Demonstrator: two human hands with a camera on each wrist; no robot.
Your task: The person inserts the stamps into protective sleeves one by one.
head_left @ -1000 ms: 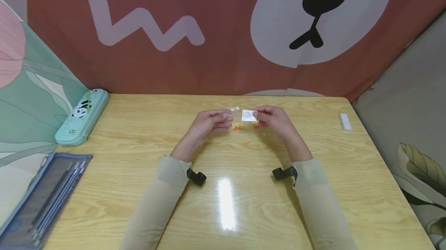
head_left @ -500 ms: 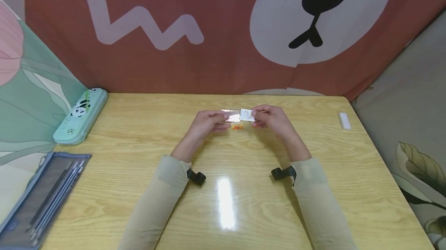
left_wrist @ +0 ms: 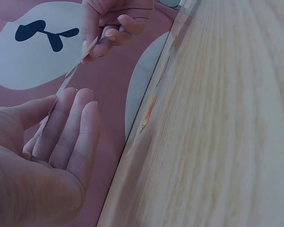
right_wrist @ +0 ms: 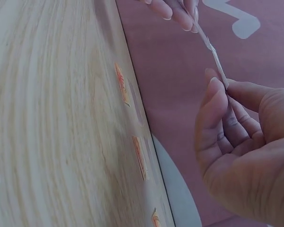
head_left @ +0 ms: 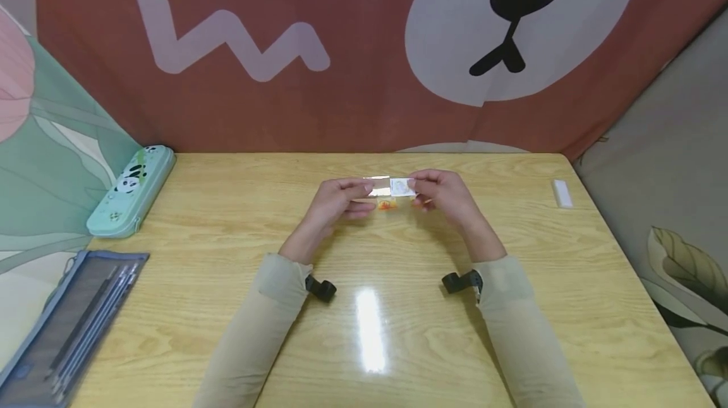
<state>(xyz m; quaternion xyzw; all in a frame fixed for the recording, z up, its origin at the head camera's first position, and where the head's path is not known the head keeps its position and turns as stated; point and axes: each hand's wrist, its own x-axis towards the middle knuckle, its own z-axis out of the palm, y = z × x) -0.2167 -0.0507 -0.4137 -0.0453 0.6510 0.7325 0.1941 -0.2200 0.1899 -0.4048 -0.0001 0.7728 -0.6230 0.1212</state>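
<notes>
Above the far part of the table, my left hand (head_left: 345, 199) pinches a small clear plastic sleeve (head_left: 380, 187) that glints. Thumb and fingers of my right hand (head_left: 442, 192) pinch a small white card (head_left: 401, 187) with a faint round print. The card's left edge meets the sleeve's right end; whether it sits inside is too small to tell. Both wrist views show them edge-on, as a thin clear strip (left_wrist: 64, 86) and a pale card edge (right_wrist: 218, 65). Below, on the table, lie small orange-and-yellow wrapped pieces (head_left: 387, 204), one partly behind my right fingers.
A mint panda pencil case (head_left: 133, 190) stands at the table's far left. Nearer lies a mesh pouch (head_left: 85, 319) with several pencils. A white eraser-like block (head_left: 562, 194) rests at the far right. A red curtain (head_left: 256, 111) hangs behind the table's back edge.
The white card has moved slightly left, closing the gap to the plastic sleeve. The sleeve now shows flat and bright between the hands. Both hands stay nearly in place.
</notes>
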